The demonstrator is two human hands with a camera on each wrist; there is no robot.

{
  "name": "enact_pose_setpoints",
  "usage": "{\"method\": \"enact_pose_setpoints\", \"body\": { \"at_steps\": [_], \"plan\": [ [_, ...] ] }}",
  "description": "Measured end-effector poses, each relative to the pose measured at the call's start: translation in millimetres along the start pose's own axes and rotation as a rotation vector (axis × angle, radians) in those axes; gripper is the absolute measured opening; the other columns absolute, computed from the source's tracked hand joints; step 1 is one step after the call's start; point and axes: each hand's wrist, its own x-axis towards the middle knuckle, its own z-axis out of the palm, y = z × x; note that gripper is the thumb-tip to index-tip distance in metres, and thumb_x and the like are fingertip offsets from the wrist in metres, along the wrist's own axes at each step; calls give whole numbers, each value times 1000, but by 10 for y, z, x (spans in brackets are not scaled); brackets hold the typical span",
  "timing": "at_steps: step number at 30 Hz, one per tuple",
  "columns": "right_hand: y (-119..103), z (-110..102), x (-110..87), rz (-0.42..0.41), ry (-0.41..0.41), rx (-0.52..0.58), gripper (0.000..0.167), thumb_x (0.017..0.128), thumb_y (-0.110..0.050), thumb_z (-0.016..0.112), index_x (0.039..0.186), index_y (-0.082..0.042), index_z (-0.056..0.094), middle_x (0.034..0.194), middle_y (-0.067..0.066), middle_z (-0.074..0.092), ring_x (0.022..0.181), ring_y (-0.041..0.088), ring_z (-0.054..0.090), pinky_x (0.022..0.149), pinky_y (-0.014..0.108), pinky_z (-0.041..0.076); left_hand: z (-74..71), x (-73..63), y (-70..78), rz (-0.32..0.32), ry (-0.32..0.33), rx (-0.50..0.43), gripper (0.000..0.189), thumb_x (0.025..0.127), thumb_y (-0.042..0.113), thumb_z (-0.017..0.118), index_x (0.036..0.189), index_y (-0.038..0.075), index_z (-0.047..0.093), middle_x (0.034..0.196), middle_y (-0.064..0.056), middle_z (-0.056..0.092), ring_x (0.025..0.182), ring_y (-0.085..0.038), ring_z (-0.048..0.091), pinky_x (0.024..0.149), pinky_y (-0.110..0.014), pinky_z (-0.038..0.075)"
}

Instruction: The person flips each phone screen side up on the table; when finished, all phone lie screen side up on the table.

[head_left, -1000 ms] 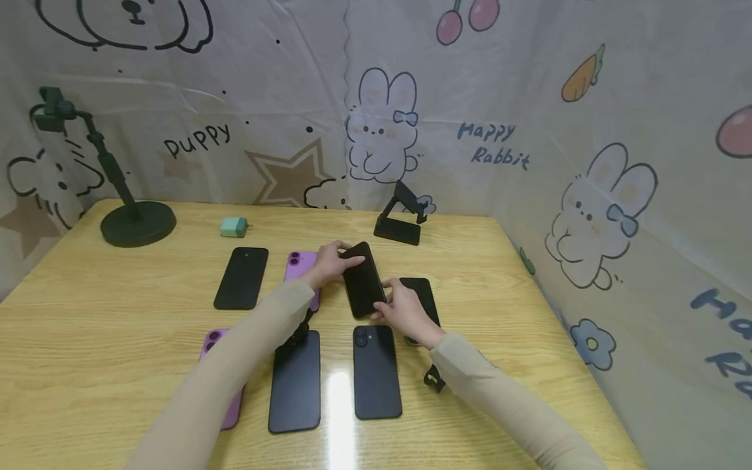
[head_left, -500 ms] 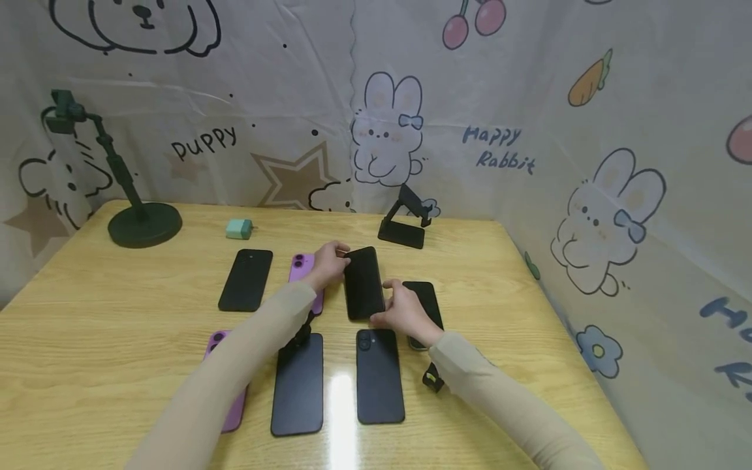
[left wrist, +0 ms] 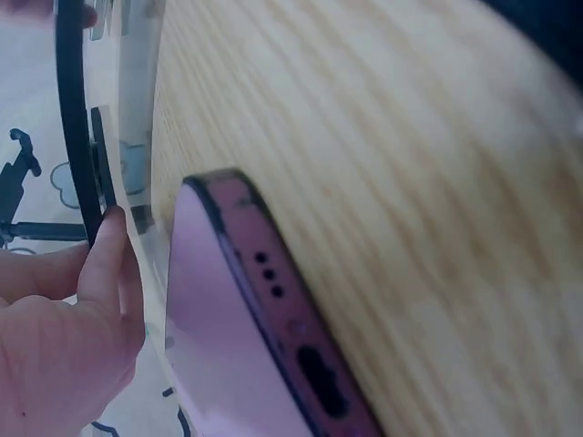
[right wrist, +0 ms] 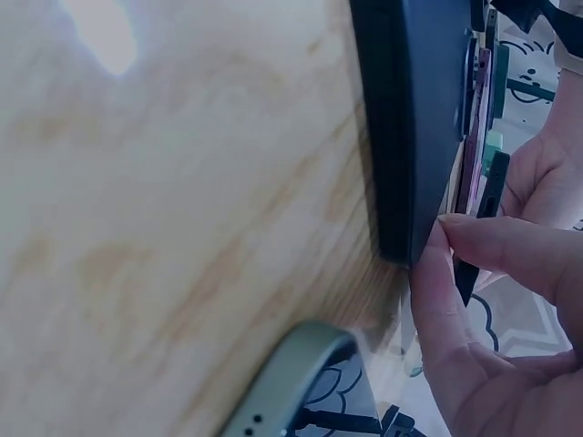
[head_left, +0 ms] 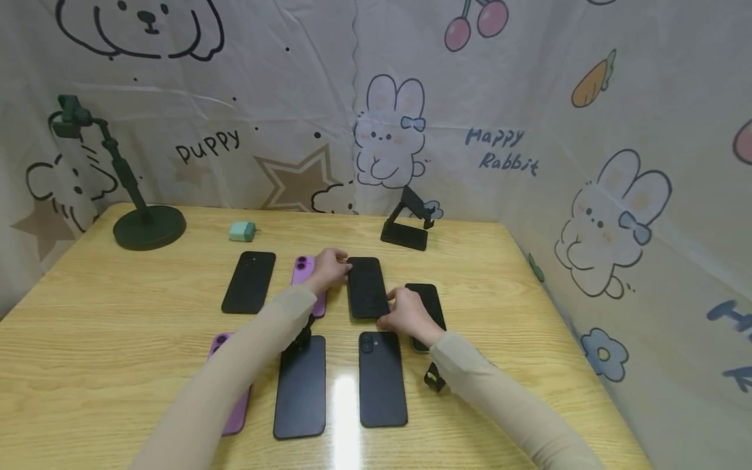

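A black phone (head_left: 367,288) lies between my two hands, close over the table in the head view. My left hand (head_left: 329,269) pinches its far left corner; in the left wrist view, fingers and thumb (left wrist: 100,246) meet at the dark phone's edge (left wrist: 73,118). At the near right corner my right hand (head_left: 405,312) grips it with thumb and finger. Its dark edge (right wrist: 492,187) shows behind the fingers in the right wrist view. Just nearer lies another black phone (head_left: 383,378) with its camera side up. Beside my right hand is a phone (head_left: 431,303) with a pale green frame (right wrist: 296,373).
Two purple phones (head_left: 237,414), one partly under my left forearm, lie on the left side. A dark phone (head_left: 249,282) and a larger one (head_left: 299,391) are nearby. Farther back stand a green stand (head_left: 149,227), a mint charger (head_left: 242,230) and a black phone stand (head_left: 405,234).
The black phone has turned from a slant to nearly straight and come down towards the table. My left thumb has slid off its face to the corner.
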Motion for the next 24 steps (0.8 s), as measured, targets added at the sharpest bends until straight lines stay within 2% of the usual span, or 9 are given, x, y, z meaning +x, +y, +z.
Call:
{"method": "enact_pose_setpoints", "body": {
  "at_steps": [3, 7, 9, 13, 16, 20, 22, 24],
  "plan": [
    [-4, -1, 0, -8, 16, -28, 47, 72, -9, 79, 111, 11, 64, 82, 11, 71, 70, 16, 66, 72, 33, 55, 9, 3, -6, -7, -9, 13, 36, 93, 1, 59, 128, -6, 55, 122, -23, 58, 97, -27, 63, 72, -25, 56],
    [-8, 3, -8, -14, 51, -59, 40, 67, -15, 85, 98, 7, 71, 107, 22, 67, 88, 25, 66, 81, 40, 55, 20, 20, -9, -16, -20, 18, 36, 92, 0, 59, 127, -6, 56, 119, -22, 58, 81, -18, 60, 66, -21, 55],
    [-4, 5, -9, -15, 63, -65, 38, 67, -16, 86, 96, 6, 73, 106, 21, 67, 88, 25, 66, 78, 38, 55, 20, 23, -4, -12, -20, 28, 36, 92, -1, 59, 127, -6, 56, 119, -23, 59, 80, -17, 59, 64, -20, 54],
    [11, 13, -12, -22, 58, -76, 28, 68, -17, 85, 86, 2, 76, 87, 16, 72, 75, 21, 67, 66, 31, 53, 30, 44, -7, -18, -27, 53, 36, 92, 0, 59, 127, -6, 56, 121, -22, 58, 84, -19, 60, 62, -20, 54],
    [20, 14, -16, -6, 49, -68, 30, 69, -17, 85, 90, 2, 76, 85, 14, 74, 74, 19, 70, 68, 31, 55, 38, 63, -12, -23, -33, 74, 36, 92, -1, 58, 128, -6, 55, 122, -22, 57, 89, -23, 62, 63, -20, 54],
    [20, 3, -20, 18, 49, -65, 44, 69, -17, 86, 105, 2, 72, 111, 18, 69, 94, 21, 69, 81, 33, 55, 45, 70, -12, -30, -43, 83, 36, 92, -1, 58, 128, -6, 54, 123, -22, 57, 93, -25, 63, 63, -20, 55],
    [24, -1, -16, 21, 36, -71, 44, 70, -18, 86, 107, 2, 71, 116, 19, 66, 92, 18, 68, 77, 30, 54, 45, 59, -3, -33, -52, 77, 37, 92, -2, 58, 128, -6, 54, 123, -22, 58, 91, -24, 63, 63, -20, 54],
    [25, -2, -12, 18, 23, -80, 40, 71, -17, 85, 104, 1, 73, 115, 18, 67, 81, 14, 65, 68, 25, 51, 41, 39, 10, -30, -62, 76, 36, 92, -2, 58, 128, -6, 54, 123, -22, 58, 89, -23, 62, 62, -20, 54]
  ]
}}
